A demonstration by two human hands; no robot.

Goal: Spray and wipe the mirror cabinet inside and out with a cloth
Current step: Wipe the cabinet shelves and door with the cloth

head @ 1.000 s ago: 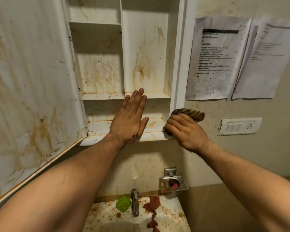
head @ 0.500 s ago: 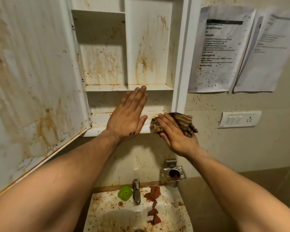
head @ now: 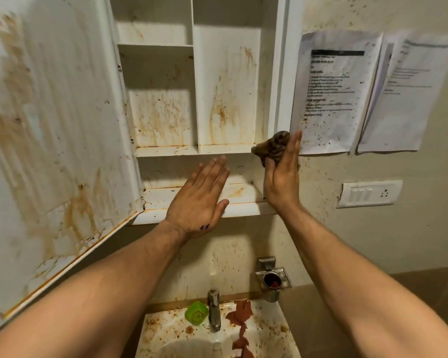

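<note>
cabinet [head: 228,99] left wide open and pretty grimy, door [head: 49,151] swung out to the left, left hand [head: 199,200] held flat with fingers straight in front of the bottom shelf, cloth [head: 272,148] bunched up and pinched in right hand [head: 282,177], pressed at the cabinet's right edge, stained sink [head: 166,334] seen below

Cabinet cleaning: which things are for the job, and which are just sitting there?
For the job: cloth, right hand holding it, left hand, cabinet, its open door.
Just sitting there: papers, switch plate, tap, green thing, sink.
</note>
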